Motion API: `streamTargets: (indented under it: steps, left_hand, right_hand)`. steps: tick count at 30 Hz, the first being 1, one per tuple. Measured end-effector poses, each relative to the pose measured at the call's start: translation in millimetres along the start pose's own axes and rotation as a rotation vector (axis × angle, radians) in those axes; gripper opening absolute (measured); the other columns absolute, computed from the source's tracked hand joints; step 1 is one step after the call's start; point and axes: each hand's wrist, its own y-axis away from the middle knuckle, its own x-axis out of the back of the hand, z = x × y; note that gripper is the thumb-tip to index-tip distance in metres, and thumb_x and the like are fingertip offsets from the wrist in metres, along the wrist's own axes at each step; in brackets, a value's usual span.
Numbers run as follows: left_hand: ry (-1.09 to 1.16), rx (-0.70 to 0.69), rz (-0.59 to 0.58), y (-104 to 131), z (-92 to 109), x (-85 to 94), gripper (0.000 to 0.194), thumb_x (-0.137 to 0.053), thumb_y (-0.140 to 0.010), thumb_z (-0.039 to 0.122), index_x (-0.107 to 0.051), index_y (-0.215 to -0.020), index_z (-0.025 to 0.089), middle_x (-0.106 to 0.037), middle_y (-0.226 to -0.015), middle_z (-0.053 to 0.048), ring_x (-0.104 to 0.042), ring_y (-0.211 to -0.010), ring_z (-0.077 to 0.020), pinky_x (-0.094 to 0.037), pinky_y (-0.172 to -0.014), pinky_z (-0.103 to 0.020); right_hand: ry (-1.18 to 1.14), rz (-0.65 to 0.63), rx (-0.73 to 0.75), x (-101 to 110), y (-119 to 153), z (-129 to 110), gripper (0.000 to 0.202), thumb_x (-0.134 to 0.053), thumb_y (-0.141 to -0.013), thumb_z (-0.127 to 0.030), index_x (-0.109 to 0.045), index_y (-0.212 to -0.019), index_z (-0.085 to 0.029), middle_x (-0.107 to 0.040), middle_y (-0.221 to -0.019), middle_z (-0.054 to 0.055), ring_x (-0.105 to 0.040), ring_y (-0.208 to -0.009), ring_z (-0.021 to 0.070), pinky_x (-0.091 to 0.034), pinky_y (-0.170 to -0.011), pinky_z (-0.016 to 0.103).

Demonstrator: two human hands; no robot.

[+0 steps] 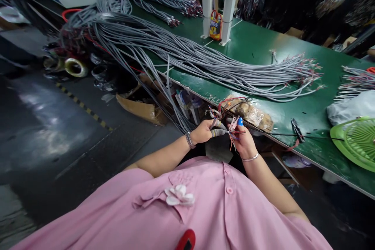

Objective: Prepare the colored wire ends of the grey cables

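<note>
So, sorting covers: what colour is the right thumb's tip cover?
Blue, on the right hand; thumb cover, head view.

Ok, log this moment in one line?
left hand: pinching grey cable end | right hand: fingering its thin coloured wires | green table: grey cable bundle, pliers

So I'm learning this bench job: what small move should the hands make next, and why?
Probably the right hand should single out one thin coloured wire, since the left hand already pinches the grey cable end and the strands fan out loose between both hands.
</note>
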Motion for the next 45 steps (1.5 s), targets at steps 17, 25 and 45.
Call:
streamTargets:
  steps: [17, 25, 45]
  left_hand:
    - [-0.024, 0.009, -0.136, 40, 11, 11.5, 0.035, -0.070, -0.084, 0.043, -0.074, -0.091, 0.009, -0.064, -0.078, -0.006, -0.059, -0.073, -0.0134, -0.048, -0.070, -0.023]
    - [0.112, 0.213, -0.110, 74, -7, 5.1, 0.044, -0.064, -0.086, 0.053, -0.073, -0.094, 0.010, -0.067, -0.087, -0.009, -0.060, -0.079, -0.0141, -0.048, -0.074, -0.025]
    - [0.444, 0.538, -0.180, 75, -13, -19.8, 0.046, -0.085, -0.065, 0.045, -0.065, -0.088, 0.010, -0.065, -0.065, -0.002, -0.057, -0.049, -0.0082, -0.040, -0.045, -0.018]
  right_hand:
    - [-0.062, -0.137, -0.109, 28, 13, 3, 0.048, -0.070, -0.074, -0.067, -0.065, -0.079, -0.020, -0.070, -0.077, 0.004, -0.050, -0.051, 0.0090, -0.023, -0.033, 0.017]
    - [0.141, -0.128, -0.067, 38, 22, 8, 0.038, -0.074, -0.076, -0.055, -0.069, -0.085, -0.018, -0.067, -0.080, 0.004, -0.039, -0.050, 0.0070, -0.018, -0.035, 0.018]
    - [0.636, -0.353, 0.220, -11, 60, 22, 0.017, -0.076, -0.079, -0.036, -0.075, -0.084, -0.020, -0.067, -0.077, 0.003, -0.054, -0.069, 0.0156, -0.045, -0.063, 0.026]
